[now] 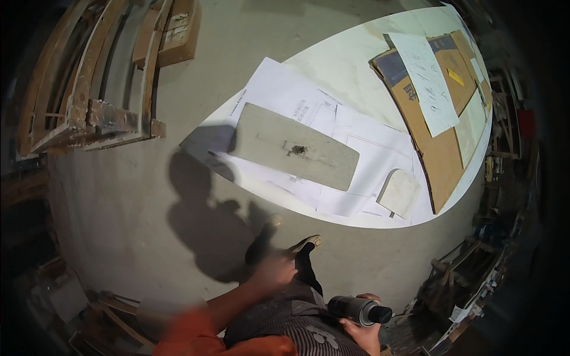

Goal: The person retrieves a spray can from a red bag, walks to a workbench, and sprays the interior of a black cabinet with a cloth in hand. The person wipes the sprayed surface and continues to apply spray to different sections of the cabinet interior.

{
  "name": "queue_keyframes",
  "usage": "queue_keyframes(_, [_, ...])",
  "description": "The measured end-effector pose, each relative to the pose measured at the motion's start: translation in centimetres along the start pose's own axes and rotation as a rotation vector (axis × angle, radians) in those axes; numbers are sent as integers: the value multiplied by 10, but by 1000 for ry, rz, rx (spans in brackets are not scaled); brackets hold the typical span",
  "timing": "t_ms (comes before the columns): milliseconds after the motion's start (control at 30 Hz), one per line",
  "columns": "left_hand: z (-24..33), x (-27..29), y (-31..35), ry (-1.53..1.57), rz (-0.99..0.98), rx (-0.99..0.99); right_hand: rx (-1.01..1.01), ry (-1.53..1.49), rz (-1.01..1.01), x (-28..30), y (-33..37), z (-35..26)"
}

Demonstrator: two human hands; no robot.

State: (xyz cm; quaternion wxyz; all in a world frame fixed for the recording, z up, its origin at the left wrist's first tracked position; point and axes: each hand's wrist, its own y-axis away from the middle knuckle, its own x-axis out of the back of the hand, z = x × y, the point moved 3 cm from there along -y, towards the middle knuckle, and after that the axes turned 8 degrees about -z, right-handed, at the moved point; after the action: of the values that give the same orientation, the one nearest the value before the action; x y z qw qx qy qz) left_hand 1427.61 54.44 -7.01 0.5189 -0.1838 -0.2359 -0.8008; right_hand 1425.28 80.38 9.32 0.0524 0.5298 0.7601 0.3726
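Observation:
My right hand [363, 333] is wrapped round a dark and silver spray can [351, 309] with a black cap, held at the right of my waist. My left hand [274, 272] is in front of my body, above my legs; motion smears its fingers, and I can make out nothing in it. Beyond my feet, a grey rectangular slab [273, 132] with a dark rough spot [298, 149] in its middle rests on printed paper sheets [371, 142] on a white table [338, 50]. A small pale round-topped piece [400, 193] lies right of the slab.
Cardboard [442, 163] covers the table's right part, with a handwritten paper sheet [424, 83] and a yellow slip [456, 77] on it. A wooden frame [89, 113] stands at the far left. More wooden racks [457, 261] line the right side. My shadow falls on the grey floor [119, 219].

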Motion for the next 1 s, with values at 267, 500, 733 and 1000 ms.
queue_keyframes(267, [-32,-17,22,229,-306,475,32,104,-98,-5,-18,-6])
queue_keyframes(500, [-42,-44,20,287,-206,410,-42,130,-136,-10,-25,-17])
queue_keyframes(733, [-41,-48,28,227,-297,443,-98,91,-159,-17,-28,-27])
queue_keyframes(1000, [-32,-24,20,332,206,283,24,185,-192,-10,-24,-18])
